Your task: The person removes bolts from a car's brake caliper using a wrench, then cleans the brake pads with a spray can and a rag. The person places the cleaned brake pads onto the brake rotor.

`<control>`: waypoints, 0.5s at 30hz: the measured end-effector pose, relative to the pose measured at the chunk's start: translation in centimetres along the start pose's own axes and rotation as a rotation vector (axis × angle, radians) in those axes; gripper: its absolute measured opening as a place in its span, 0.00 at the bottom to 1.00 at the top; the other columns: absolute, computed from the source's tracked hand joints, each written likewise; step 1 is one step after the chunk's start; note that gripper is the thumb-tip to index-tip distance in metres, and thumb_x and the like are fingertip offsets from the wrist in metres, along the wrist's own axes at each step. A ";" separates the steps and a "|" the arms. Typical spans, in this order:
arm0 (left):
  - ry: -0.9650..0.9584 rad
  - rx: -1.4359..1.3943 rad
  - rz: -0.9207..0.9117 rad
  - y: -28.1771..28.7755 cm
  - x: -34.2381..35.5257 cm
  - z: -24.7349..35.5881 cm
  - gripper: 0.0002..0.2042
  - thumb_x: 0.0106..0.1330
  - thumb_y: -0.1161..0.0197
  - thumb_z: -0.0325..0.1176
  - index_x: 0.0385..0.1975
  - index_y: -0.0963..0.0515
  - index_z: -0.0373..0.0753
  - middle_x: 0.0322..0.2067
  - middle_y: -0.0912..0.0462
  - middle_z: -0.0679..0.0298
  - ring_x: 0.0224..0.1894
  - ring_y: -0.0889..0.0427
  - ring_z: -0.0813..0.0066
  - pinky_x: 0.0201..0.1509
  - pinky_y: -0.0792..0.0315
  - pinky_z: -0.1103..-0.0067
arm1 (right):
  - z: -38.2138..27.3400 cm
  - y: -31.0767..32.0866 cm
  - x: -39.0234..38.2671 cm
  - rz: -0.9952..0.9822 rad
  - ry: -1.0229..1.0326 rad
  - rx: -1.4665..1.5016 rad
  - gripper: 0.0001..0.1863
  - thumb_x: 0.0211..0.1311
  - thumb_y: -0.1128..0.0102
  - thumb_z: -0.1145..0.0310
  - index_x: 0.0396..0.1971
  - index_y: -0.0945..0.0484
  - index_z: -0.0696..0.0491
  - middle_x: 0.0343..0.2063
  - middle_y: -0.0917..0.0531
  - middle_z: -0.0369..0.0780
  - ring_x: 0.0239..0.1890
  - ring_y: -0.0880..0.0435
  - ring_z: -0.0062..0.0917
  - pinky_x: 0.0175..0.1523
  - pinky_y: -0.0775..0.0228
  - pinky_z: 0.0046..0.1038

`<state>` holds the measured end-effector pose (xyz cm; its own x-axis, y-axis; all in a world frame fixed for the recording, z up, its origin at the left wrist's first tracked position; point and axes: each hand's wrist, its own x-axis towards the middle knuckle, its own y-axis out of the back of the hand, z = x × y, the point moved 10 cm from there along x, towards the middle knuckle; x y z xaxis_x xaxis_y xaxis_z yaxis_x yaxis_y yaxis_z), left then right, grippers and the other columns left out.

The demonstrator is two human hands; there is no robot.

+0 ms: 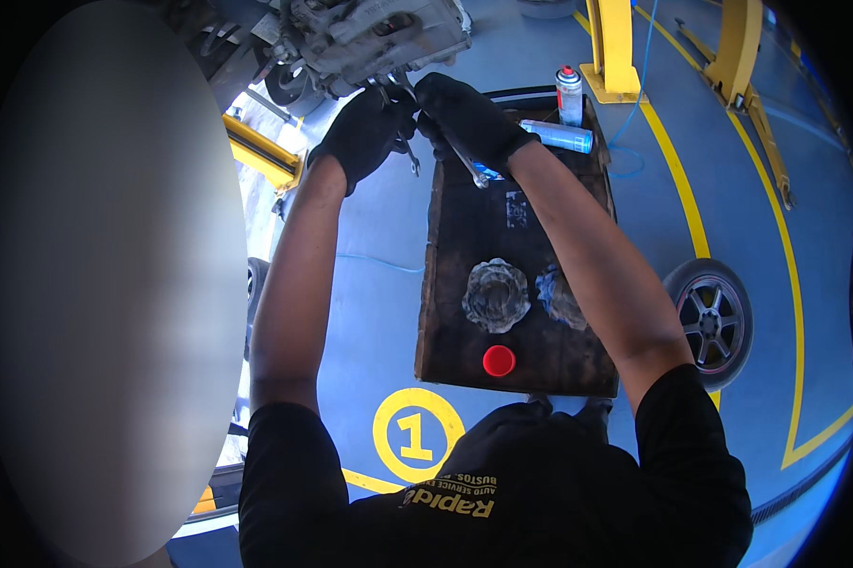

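Black-gloved left hand (368,131) and black-gloved right hand (466,115) are gripping slim silver metal wrenches (479,178) by some grubby, chunky grey metal casting (389,43)

Two silver wrenches (469,168) (both slanted)

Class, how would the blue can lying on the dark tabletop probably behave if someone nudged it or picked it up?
The blue can would probably roll if nudged crosswise, being round and on its side. It should feel fairly stiff, since its outline looks straight. Its glossy surface may be somewhat slippery.
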<state>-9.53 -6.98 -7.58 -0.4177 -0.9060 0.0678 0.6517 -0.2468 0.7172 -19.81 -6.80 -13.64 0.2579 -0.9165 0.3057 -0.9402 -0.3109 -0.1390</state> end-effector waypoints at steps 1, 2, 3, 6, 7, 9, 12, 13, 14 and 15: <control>-0.011 0.014 0.027 -0.2 0.1 -0.6 0.17 0.77 0.45 0.36 0.57 0.26 0.30 0.36 0.13 0.57 0.40 0.12 0.68 0.41 0.20 0.76 | -0.1 0.1 0.0 0.012 0.005 -0.020 0.11 0.82 0.55 0.60 0.43 0.27 0.49 0.24 0.24 0.33 0.25 0.26 0.19 0.34 0.28 0.28; -0.041 0.021 0.068 0.0 0.4 -1.0 0.17 0.77 0.45 0.36 0.57 0.26 0.30 0.37 0.13 0.57 0.41 0.12 0.69 0.42 0.20 0.76 | -0.2 0.2 -0.1 0.033 0.004 -0.029 0.11 0.82 0.55 0.60 0.43 0.28 0.49 0.24 0.24 0.33 0.24 0.26 0.19 0.34 0.28 0.28; -0.054 0.017 0.068 -0.1 0.7 -1.5 0.17 0.77 0.44 0.37 0.56 0.25 0.30 0.37 0.12 0.55 0.40 0.12 0.67 0.42 0.20 0.75 | -0.3 0.2 -0.1 0.042 0.007 -0.046 0.10 0.82 0.55 0.60 0.43 0.28 0.49 0.24 0.25 0.34 0.24 0.26 0.19 0.34 0.28 0.28; -0.103 0.103 0.128 0.8 1.9 -2.6 0.16 0.76 0.44 0.39 0.52 0.22 0.32 0.38 0.12 0.50 0.39 0.12 0.59 0.44 0.21 0.69 | -0.7 0.0 -0.5 0.059 -0.005 -0.078 0.10 0.82 0.55 0.59 0.44 0.28 0.49 0.25 0.25 0.34 0.24 0.26 0.20 0.34 0.28 0.28; -0.091 0.207 0.153 1.1 2.4 -2.9 0.16 0.76 0.44 0.39 0.50 0.21 0.32 0.38 0.12 0.48 0.39 0.12 0.56 0.45 0.21 0.67 | -0.7 0.1 -0.8 0.093 -0.029 -0.101 0.10 0.81 0.55 0.59 0.44 0.28 0.49 0.25 0.25 0.34 0.24 0.26 0.20 0.34 0.28 0.27; -0.099 0.410 0.249 1.9 3.2 -2.9 0.15 0.75 0.44 0.39 0.45 0.18 0.33 0.38 0.13 0.45 0.41 0.13 0.50 0.47 0.22 0.63 | -0.8 -0.6 -1.3 0.086 -0.062 -0.012 0.11 0.81 0.54 0.59 0.44 0.27 0.49 0.25 0.25 0.34 0.24 0.27 0.20 0.33 0.29 0.28; -0.164 0.652 0.386 2.2 3.6 -1.9 0.14 0.73 0.43 0.38 0.38 0.16 0.34 0.38 0.14 0.44 0.43 0.15 0.45 0.49 0.23 0.58 | -0.7 -1.6 -2.1 0.098 -0.156 0.201 0.12 0.80 0.54 0.59 0.45 0.26 0.51 0.26 0.25 0.35 0.24 0.29 0.20 0.32 0.31 0.28; -0.187 0.695 0.381 1.9 3.7 -1.7 0.13 0.72 0.42 0.37 0.37 0.16 0.34 0.38 0.14 0.44 0.44 0.15 0.44 0.49 0.23 0.58 | -0.7 -2.0 -2.3 0.092 -0.174 0.292 0.12 0.80 0.54 0.59 0.46 0.26 0.52 0.26 0.25 0.35 0.24 0.30 0.20 0.32 0.31 0.28; -0.211 0.737 0.376 1.5 3.7 -1.5 0.12 0.71 0.41 0.37 0.36 0.16 0.34 0.38 0.14 0.44 0.45 0.15 0.44 0.49 0.23 0.57 | -0.8 -2.1 -2.5 0.116 -0.190 0.292 0.13 0.79 0.54 0.60 0.46 0.26 0.53 0.26 0.25 0.35 0.23 0.30 0.19 0.31 0.32 0.28; -0.198 0.695 0.382 1.6 3.7 -1.7 0.11 0.70 0.40 0.36 0.35 0.15 0.35 0.39 0.14 0.44 0.45 0.15 0.44 0.49 0.23 0.57 | -1.0 -2.1 -2.6 0.137 -0.188 0.294 0.13 0.79 0.54 0.60 0.47 0.25 0.54 0.26 0.26 0.35 0.23 0.31 0.19 0.31 0.32 0.28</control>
<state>-8.99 -11.32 -7.38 -0.3927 -0.7908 0.4694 0.2577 0.3953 0.8816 -18.78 -3.53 -13.19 0.1962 -0.9763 0.0910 -0.8717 -0.2161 -0.4398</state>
